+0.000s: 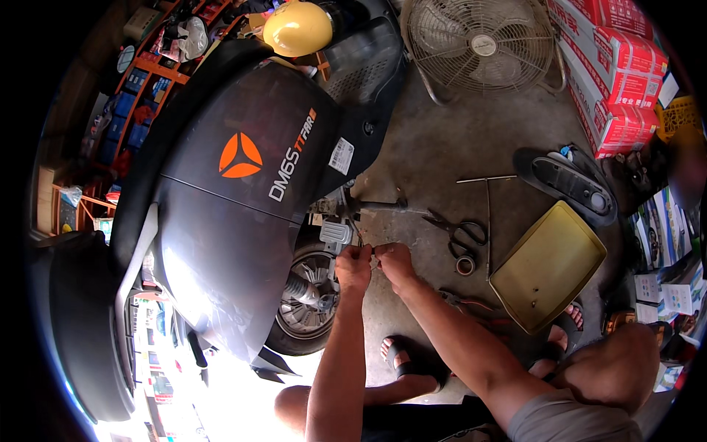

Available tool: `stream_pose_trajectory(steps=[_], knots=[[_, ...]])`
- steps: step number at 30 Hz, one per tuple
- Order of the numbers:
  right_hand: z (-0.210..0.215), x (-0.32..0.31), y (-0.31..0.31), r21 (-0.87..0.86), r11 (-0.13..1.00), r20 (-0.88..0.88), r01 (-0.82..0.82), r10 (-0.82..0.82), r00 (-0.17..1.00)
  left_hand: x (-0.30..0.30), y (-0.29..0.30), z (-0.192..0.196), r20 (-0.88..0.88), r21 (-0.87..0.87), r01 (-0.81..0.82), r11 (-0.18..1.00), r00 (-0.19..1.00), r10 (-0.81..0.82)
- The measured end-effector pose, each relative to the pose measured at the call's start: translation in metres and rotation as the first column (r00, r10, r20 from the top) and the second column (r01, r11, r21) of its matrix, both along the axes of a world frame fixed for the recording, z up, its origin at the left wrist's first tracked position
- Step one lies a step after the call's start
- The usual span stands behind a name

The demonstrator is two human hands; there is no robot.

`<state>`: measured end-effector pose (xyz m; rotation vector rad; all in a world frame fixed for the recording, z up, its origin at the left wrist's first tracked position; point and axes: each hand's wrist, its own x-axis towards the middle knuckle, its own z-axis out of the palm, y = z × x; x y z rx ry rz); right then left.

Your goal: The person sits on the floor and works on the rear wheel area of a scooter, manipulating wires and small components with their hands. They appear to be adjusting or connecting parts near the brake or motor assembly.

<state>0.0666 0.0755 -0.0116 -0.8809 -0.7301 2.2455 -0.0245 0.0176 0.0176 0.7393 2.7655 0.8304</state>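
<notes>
Both hands meet beside the lower right side of a dark grey electric scooter (221, 214), above its rear wheel (305, 295). My left hand (353, 268) is closed in a pinch around thin wires (360, 237) that come down from the scooter's underside. Just to its right, my right hand (396, 265) is also pinched. A small dark piece (374, 251) shows between the two sets of fingertips, too small to name. A grey ribbed foot pedal (336, 233) sits just above my left hand. The shock absorber (300, 289) is below and left of it.
On the concrete floor to the right lie black-handled scissors (465, 234), a tape roll (465, 265), a T-handle wrench (487, 214), pliers (465, 300) and a yellowish tray (549, 269) with small parts. Beyond are a black plastic cover (563, 184), a floor fan (482, 46) and red-white boxes (622, 81).
</notes>
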Motion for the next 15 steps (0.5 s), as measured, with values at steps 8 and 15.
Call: stream_pose_trajectory(steps=[8, 15], knots=[[-0.008, -0.003, -0.001, 0.055, 0.998, 0.068, -0.015, 0.012, 0.998, -0.004, -0.005, -0.001, 0.241, 0.18, -0.043, 0.983, 0.971, -0.001], [-0.017, -0.008, -0.004, 0.081, 0.997, 0.051, -0.013, 0.008, 0.999, -0.008, -0.006, -0.001, 0.324, 0.229, -0.057, 0.972, 0.946, -0.021]])
